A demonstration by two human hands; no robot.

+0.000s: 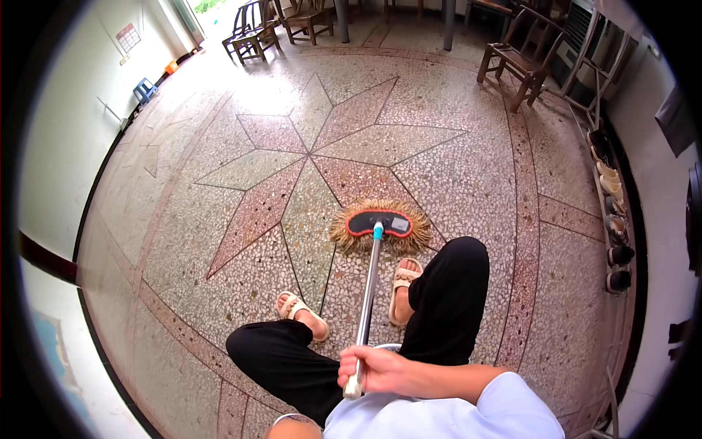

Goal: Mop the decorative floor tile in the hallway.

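Note:
My right hand (378, 369) is wrapped around the metal handle (370, 291) of a mop, close to its pale end grip. The handle slopes away from my lap to a turquoise joint. The mop head (379, 224) rests on the floor beyond my feet, a dark plate with red edging ringed by shaggy tan fringe. My left hand is out of view; only a bit of my left arm (293, 427) shows at the bottom edge. A pale curved rim (390, 347) shows just behind my right hand, mostly hidden.
My sandalled feet stand on a terrazzo floor (263, 263) with an inlaid star. Wooden chairs (521, 60) are at the back. A rack with several shoes (617, 228) runs along the right wall. By the left wall are a blue stool (145, 90) and an orange object (171, 67).

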